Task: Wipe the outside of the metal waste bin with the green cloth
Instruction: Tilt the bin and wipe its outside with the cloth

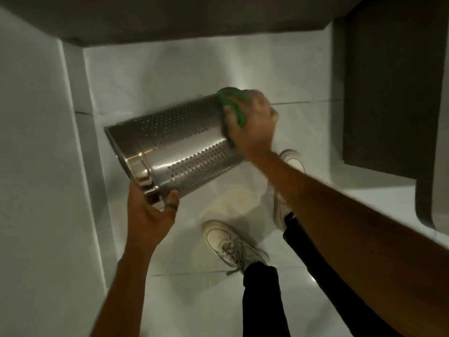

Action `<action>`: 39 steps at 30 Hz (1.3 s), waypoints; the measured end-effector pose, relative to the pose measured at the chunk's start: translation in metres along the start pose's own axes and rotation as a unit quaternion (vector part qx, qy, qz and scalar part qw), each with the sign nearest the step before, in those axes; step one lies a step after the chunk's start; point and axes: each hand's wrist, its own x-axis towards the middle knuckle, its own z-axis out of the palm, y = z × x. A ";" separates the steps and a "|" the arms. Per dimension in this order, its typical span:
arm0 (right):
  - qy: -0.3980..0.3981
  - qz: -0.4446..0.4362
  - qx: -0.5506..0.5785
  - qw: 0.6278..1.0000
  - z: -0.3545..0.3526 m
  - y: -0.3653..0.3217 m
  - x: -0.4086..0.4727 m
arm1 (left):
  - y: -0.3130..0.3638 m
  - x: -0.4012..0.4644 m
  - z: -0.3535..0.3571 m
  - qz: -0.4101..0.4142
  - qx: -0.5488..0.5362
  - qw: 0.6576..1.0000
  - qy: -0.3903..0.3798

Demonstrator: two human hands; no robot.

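A perforated metal waste bin is held tipped on its side in the air above the floor, its open rim toward the lower left and its base toward the upper right. My left hand grips the bin's rim from below, thumb on the outside. My right hand presses the green cloth against the base end of the bin. Most of the cloth is hidden under my fingers.
A white wall stands close on the left. A dark cabinet and a counter edge are on the right. My two feet in white sneakers stand on the glossy white tiled floor below the bin.
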 end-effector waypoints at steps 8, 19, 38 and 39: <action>-0.030 -0.181 0.067 0.981 0.006 -0.099 0.001 | 0.002 -0.009 0.028 0.065 0.029 0.996 -0.062; -0.030 0.142 -0.035 0.989 -0.006 0.017 -0.013 | -0.011 -0.003 0.006 -0.080 -0.097 0.989 -0.075; 0.063 -0.034 -0.037 0.997 0.024 -0.021 -0.019 | -0.010 0.030 0.010 -0.176 -0.265 0.948 -0.007; 0.042 -0.105 -0.039 0.993 0.028 -0.043 -0.020 | -0.006 0.032 0.015 -0.175 -0.266 0.948 0.017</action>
